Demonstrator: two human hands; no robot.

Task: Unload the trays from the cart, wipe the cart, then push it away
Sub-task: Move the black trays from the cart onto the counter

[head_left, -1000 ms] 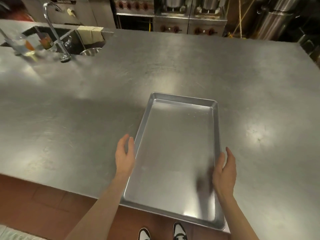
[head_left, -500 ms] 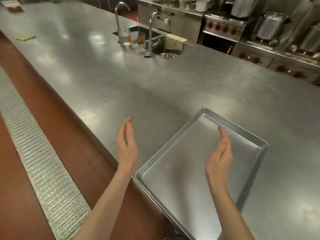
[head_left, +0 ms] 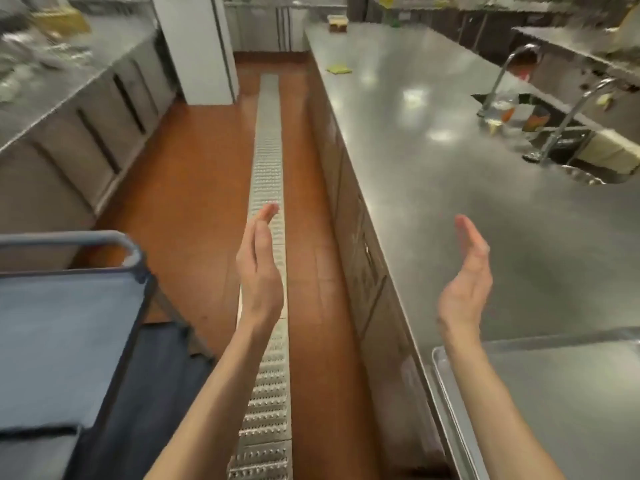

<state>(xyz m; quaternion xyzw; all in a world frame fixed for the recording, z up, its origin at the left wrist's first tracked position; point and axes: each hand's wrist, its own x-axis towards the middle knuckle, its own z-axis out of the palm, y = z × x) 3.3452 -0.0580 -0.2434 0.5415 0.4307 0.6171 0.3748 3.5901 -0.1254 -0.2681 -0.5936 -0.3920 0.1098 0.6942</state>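
Tray (head_left: 554, 393) lower right, now set on the counter (head_left: 467, 202), released. Both hands free, fingers straight, holding nothing: left hand (head_left: 259, 271) over the floor drain (head_left: 266, 174), right hand (head_left: 465, 282) above the counter edge. View has swung left; cart (head_left: 69, 323) lower left, top shelf looks bare. Judged: 1 tray unloaded; wiping probably next. Yellow cloth (head_left: 339, 69) far up the counter.

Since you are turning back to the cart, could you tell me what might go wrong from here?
The shallow metal tray lies at the steel counter's near edge, so a passing arm could knock it. The blue cart stands close beside the left hand, and the studded floor drain grating may catch its wheels.
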